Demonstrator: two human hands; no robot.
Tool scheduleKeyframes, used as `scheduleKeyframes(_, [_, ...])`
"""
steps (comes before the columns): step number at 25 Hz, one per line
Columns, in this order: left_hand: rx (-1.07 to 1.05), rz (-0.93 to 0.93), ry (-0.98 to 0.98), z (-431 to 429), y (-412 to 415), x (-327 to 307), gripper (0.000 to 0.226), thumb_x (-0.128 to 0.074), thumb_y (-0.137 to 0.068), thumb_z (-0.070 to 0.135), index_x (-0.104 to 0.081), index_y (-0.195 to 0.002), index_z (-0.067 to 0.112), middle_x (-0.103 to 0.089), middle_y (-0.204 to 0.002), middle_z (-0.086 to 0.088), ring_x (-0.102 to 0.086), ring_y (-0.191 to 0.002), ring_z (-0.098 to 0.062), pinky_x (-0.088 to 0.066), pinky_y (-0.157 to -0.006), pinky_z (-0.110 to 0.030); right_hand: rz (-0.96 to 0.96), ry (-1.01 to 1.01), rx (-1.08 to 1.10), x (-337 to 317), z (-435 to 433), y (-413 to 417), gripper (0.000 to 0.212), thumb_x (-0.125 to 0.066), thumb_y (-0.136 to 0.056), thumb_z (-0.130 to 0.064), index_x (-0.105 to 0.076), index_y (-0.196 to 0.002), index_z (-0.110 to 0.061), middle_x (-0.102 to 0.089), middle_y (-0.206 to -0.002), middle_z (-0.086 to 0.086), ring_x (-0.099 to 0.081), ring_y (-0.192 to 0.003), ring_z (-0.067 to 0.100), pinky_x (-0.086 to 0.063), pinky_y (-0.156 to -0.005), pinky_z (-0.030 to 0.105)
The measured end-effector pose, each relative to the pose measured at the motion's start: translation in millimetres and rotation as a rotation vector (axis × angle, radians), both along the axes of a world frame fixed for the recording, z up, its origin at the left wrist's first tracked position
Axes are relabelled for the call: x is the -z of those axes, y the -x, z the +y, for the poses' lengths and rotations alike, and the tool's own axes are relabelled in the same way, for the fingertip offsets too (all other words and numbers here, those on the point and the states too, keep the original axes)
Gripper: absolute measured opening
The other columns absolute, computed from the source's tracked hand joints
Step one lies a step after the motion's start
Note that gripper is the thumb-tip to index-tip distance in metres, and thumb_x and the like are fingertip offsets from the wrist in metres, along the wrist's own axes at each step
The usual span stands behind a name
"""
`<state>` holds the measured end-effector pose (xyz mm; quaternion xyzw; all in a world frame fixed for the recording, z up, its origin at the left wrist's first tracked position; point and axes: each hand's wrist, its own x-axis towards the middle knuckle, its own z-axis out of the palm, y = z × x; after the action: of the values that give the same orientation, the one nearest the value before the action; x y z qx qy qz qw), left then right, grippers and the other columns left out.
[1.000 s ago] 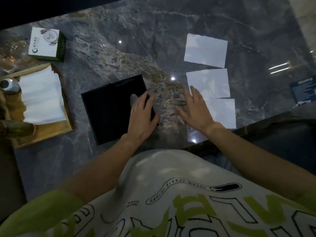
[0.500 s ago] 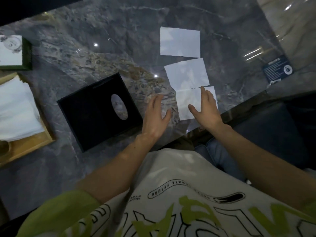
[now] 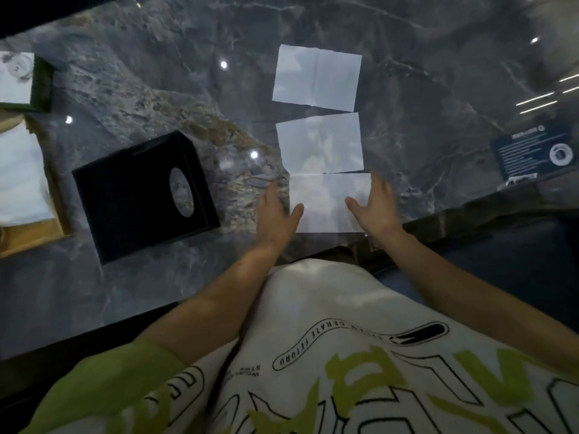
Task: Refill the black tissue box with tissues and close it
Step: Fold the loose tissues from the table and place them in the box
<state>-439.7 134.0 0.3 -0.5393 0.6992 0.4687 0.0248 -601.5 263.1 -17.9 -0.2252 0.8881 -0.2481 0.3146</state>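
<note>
The black tissue box (image 3: 138, 195) lies on the marble table (image 3: 175, 73), left of centre, its oval opening (image 3: 181, 192) facing up. Three white tissues lie in a column on the right: a far tissue (image 3: 316, 78), a middle tissue (image 3: 319, 142) and a near tissue (image 3: 329, 202). My left hand (image 3: 275, 211) rests flat at the near tissue's left edge, fingers apart. At that tissue's right edge lies my right hand (image 3: 374, 205), also spread. Neither hand holds anything.
A wooden tray (image 3: 34, 236) with a stack of white tissues (image 3: 18, 177) sits at the left edge. A green-and-white small box (image 3: 22, 78) stands at the far left. A dark blue card (image 3: 532, 151) lies at the right. The table's front edge runs just below my hands.
My left hand has left the black box and moved right to the near tissue. My right hand has shifted to that tissue's right edge. The box's oval opening is now uncovered.
</note>
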Motion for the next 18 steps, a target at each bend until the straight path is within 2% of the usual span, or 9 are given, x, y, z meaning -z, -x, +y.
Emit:
scheduleKeyframes(2, [-0.128, -0.019, -0.034, 4, 7, 2, 0.076, -0.070, -0.085, 0.025, -0.030, -0.148, 0.009, -0.042, -0.147, -0.013, -0.043, -0.132, -0.027, -0.037, -0.109, -0.035, -0.062, 0.044, 0.024, 5, 5, 12, 0.059, -0.068, -0.087, -0.028, -0.042, -0.138, -0.011, -0.050, -0.135, 0.013, -0.049, -0.121, 0.028, -0.044, -0.105, 0.048])
scheduleKeyframes(6, [-0.326, -0.055, -0.082, 11, 15, 10, 0.076, -0.075, -0.081, 0.021, -0.036, -0.144, 0.008, -0.051, -0.135, -0.015, -0.051, -0.123, -0.028, -0.043, -0.103, -0.037, -0.149, 0.033, 0.064, 8, 7, 26, 0.050, -0.067, -0.086, -0.028, -0.047, -0.130, -0.013, -0.054, -0.127, 0.011, -0.055, -0.113, 0.026, -0.049, -0.099, 0.048])
scheduleKeyframes(9, [-0.351, -0.109, -0.049, 16, 21, 15, 0.068, -0.077, -0.078, 0.023, -0.044, -0.136, 0.007, -0.059, -0.118, -0.013, -0.058, -0.107, -0.027, -0.048, -0.092, -0.033, -0.137, -0.008, 0.012, 9, 4, 36, 0.052, -0.067, -0.087, -0.026, -0.045, -0.131, -0.013, -0.053, -0.125, 0.011, -0.057, -0.107, 0.025, -0.052, -0.095, 0.046])
scheduleKeyframes(13, [-0.384, -0.166, 0.015, 27, 29, 17, 0.049, -0.075, -0.079, 0.024, -0.054, -0.120, 0.009, -0.062, -0.093, -0.002, -0.060, -0.088, -0.018, -0.048, -0.084, -0.030, -0.052, -0.064, -0.140, 12, 4, 44, 0.053, -0.063, -0.089, -0.026, -0.043, -0.136, -0.014, -0.048, -0.130, 0.012, -0.053, -0.113, 0.027, -0.050, -0.094, 0.047])
scheduleKeyframes(15, [-0.390, -0.195, 0.049, 32, 34, 19, 0.039, -0.074, -0.079, 0.023, -0.058, -0.113, 0.010, -0.064, -0.088, 0.001, -0.061, -0.085, -0.015, -0.045, -0.080, -0.026, -0.015, -0.100, -0.210, 11, 6, 47, 0.044, -0.059, -0.091, -0.024, -0.046, -0.131, -0.015, -0.048, -0.127, 0.012, -0.052, -0.110, 0.026, -0.050, -0.091, 0.045])
scheduleKeyframes(18, [-0.378, -0.226, 0.044, 39, 40, 20, 0.024, -0.070, -0.083, 0.021, -0.064, -0.103, 0.009, -0.066, -0.089, -0.001, -0.058, -0.082, -0.014, -0.042, -0.076, -0.023, 0.063, -0.147, -0.303, 9, 6, 50, 0.023, -0.057, -0.092, -0.023, -0.052, -0.113, -0.014, -0.051, -0.116, 0.009, -0.054, -0.097, 0.024, -0.051, -0.080, 0.041])
